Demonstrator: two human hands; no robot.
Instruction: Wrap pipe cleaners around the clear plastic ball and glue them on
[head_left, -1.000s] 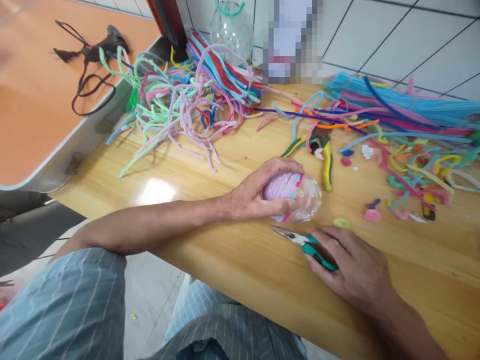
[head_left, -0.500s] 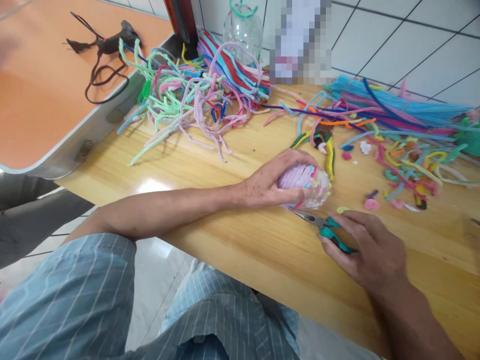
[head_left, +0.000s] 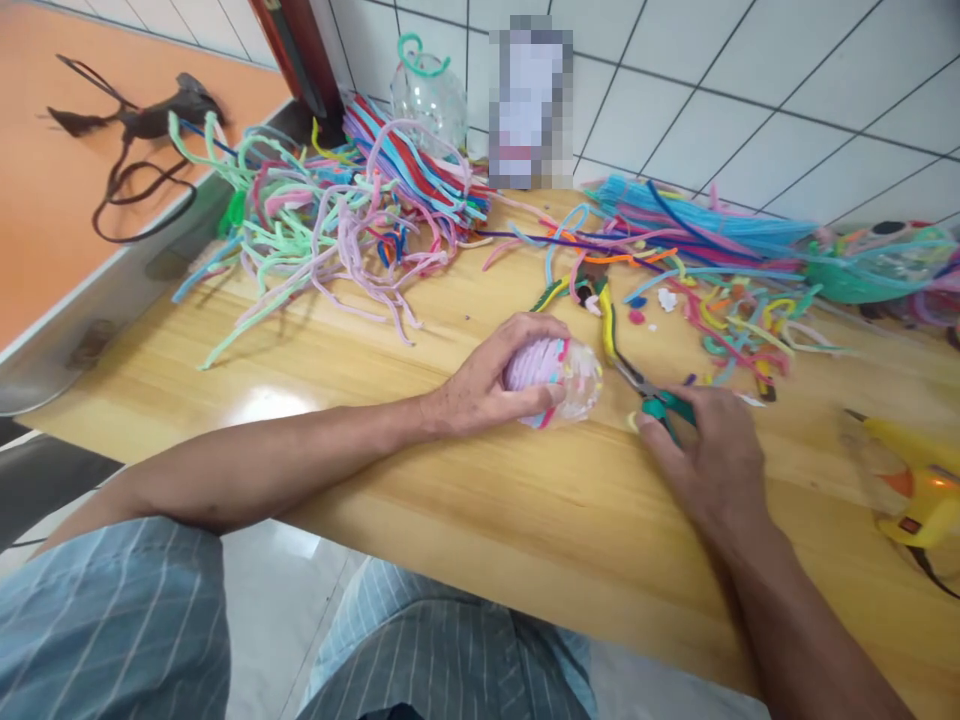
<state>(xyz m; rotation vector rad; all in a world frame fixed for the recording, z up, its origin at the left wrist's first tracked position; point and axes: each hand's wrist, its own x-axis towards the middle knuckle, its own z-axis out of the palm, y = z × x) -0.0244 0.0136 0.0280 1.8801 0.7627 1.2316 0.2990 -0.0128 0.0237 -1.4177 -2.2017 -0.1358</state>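
At a wooden table [head_left: 450,510] by tiled wall [head_left: 592,40], left hand [head_left: 480,388] grips lilac piece [head_left: 568,370] (right hand [head_left: 720,455], pliers [head_left: 655,407])

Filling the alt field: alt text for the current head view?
A person's left hand holds a round clear object partly covered in lilac strands, and the right hand holds green-handled pliers, at a wooden table. Beyond the hands lie colorful pipe cleaners and yellow-handled pliers; a yellow glue gun is at right.
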